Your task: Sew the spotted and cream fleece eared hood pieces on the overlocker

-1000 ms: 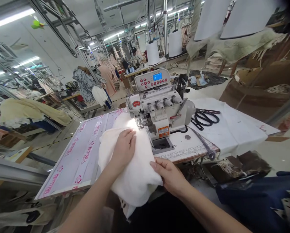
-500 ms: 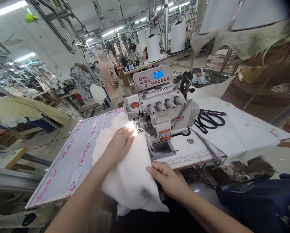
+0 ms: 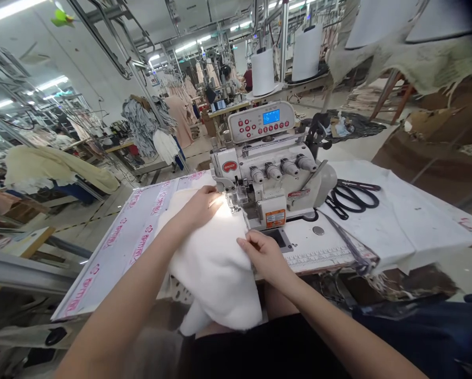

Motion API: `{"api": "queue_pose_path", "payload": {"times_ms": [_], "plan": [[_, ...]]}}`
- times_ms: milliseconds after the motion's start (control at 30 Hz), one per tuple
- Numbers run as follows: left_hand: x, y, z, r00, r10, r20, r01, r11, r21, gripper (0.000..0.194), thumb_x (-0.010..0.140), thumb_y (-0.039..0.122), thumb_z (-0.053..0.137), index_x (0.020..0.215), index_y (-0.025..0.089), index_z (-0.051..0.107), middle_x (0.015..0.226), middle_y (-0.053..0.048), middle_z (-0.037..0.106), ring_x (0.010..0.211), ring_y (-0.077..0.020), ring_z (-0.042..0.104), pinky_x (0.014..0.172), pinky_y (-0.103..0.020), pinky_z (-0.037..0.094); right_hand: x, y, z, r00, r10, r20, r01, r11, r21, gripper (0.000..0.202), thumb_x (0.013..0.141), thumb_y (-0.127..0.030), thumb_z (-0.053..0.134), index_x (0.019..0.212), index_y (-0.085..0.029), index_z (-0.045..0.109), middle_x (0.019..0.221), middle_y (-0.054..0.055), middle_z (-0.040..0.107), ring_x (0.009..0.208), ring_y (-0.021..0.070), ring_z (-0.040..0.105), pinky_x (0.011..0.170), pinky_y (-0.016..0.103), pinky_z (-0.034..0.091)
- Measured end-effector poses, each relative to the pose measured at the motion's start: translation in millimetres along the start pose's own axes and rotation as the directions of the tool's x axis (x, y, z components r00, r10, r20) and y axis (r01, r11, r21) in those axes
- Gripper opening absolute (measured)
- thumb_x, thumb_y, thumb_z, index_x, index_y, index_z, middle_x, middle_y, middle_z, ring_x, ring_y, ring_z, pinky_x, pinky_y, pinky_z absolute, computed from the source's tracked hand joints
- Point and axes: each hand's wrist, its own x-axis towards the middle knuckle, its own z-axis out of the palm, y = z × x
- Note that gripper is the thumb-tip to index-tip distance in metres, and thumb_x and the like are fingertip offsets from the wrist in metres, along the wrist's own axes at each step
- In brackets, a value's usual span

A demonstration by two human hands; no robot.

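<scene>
Brown carton (image 3: pixel 410 158), far right: contents I am not making out. White cloth (image 3: pixel 216 258), one: lying at the near left of the sewing machine (image 3: pixel 275 163), drooping over the near edge. Left hand (image 3: pixel 200 208): resting on it; whether its fingers are gripping, I cannot tell. Right hand (image 3: pixel 265 255): fingers clamping the cloth's right edge. Tabletop (image 3: pixel 299 226): carrying black scissors (image 3: pixel 356 196), right. Room: thread cone (image 3: pixel 263 72) standing far; garments (image 3: pixel 139 123) hanging far left.

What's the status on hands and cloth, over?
Left hand on white cloth. Right hand pinching its right edge. Cloth at sewing machine, hanging down in front. Scissors right of machine, out of the way.
</scene>
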Motion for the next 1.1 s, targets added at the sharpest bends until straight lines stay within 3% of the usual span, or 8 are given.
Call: {"api": "queue_pose_path", "payload": {"times_ms": [267,467,567,667,767,900,1000,1100], "plan": [[-61.7,21.2,-1.7,0.875,0.092,-0.476,-0.111,0.994,-0.013,0.021,0.084,0.023,0.041,0.092,0.018,0.060,0.101,-0.007,0.057,0.098,-0.0181,0.052,0.086,-0.034,0.043,-76.7,6.8,26.3,0.941,0.079,0.329,-0.134,0.980,0.147,0.015,0.081,-0.028,0.051,0.079,-0.017,0.061,0.075,0.002,0.057,0.072,0.0171,0.051,0.064,0.026,0.038],[-194.3,68.1,50.1,0.851,0.421,-0.314,-0.470,0.878,-0.096,0.061,0.070,0.051,0.060,0.119,0.019,0.044,0.101,-0.012,0.055,0.097,-0.0244,0.052,0.084,-0.041,0.044,-112.7,-5.6,26.3,0.926,0.064,0.373,-0.112,0.988,0.109,0.018,0.083,-0.028,0.050,0.080,-0.017,0.065,0.078,0.003,0.061,0.071,0.0175,0.054,0.065,0.026,0.041],[-230.5,78.8,87.3,0.861,0.330,-0.387,-0.391,0.916,-0.089,0.085,0.065,0.055,0.062,0.132,0.019,0.025,0.118,-0.018,0.044,0.110,-0.0302,0.044,0.090,-0.048,0.039,-117.4,-30.2,30.8,0.926,0.072,0.371,-0.119,0.987,0.106,0.019,0.085,-0.027,0.047,0.089,-0.018,0.064,0.080,0.003,0.063,0.073,0.0176,0.056,0.067,0.027,0.043],[-238.0,82.6,99.2,0.832,0.087,-0.548,-0.224,0.956,-0.189,0.059,0.078,0.035,0.052,0.130,0.018,0.029,0.112,-0.016,0.047,0.104,-0.0259,0.048,0.085,-0.043,0.043,-121.4,-51.6,34.0,0.899,-0.086,0.429,0.035,0.991,0.126,0.019,0.085,-0.024,0.046,0.084,-0.020,0.065,0.085,0.005,0.062,0.081,0.0192,0.054,0.076,0.031,0.042],[-230.6,78.5,80.2,0.805,-0.129,-0.579,-0.123,0.919,-0.376,0.033,0.081,0.030,0.048,0.111,0.018,0.048,0.094,-0.009,0.055,0.087,-0.0201,0.055,0.076,-0.035,0.047,-121.6,-40.0,32.3,0.959,-0.087,0.271,0.051,0.989,0.139,0.017,0.084,-0.026,0.048,0.082,-0.021,0.064,0.086,0.005,0.061,0.085,0.0202,0.054,0.079,0.033,0.040],[-219.1,60.3,38.0,0.692,-0.253,-0.676,-0.083,0.902,-0.423,0.025,0.083,0.033,0.043,0.102,0.017,0.051,0.092,-0.008,0.058,0.084,-0.0191,0.057,0.073,-0.031,0.047,-113.4,24.5,38.2,0.929,0.365,0.056,-0.366,0.889,0.276,0.021,0.073,-0.039,0.060,0.079,-0.020,0.061,0.084,0.007,0.062,0.085,0.0233,0.054,0.082,0.038,0.040],[-212.7,54.3,12.4,0.724,0.038,-0.688,-0.273,0.933,-0.236,0.024,0.087,0.032,0.035,0.097,0.018,0.053,0.083,-0.006,0.060,0.074,-0.0160,0.058,0.064,-0.027,0.046,-107.9,60.8,57.9,0.911,0.392,0.131,-0.413,0.848,0.333,0.038,0.062,-0.042,0.068,0.091,-0.020,0.059,0.101,0.007,0.060,0.102,0.0261,0.050,0.092,0.041,0.035],[-208.5,64.8,-0.7,0.775,0.469,-0.424,-0.531,0.847,-0.034,0.034,0.088,0.038,0.029,0.095,0.015,0.054,0.064,-0.005,0.055,0.055,-0.0141,0.052,0.049,-0.025,0.039,-111.3,62.2,77.3,0.905,0.345,0.251,-0.418,0.834,0.360,0.041,0.062,-0.044,0.068,0.093,-0.019,0.058,0.099,0.006,0.061,0.101,0.0254,0.051,0.090,0.040,0.038]]}}
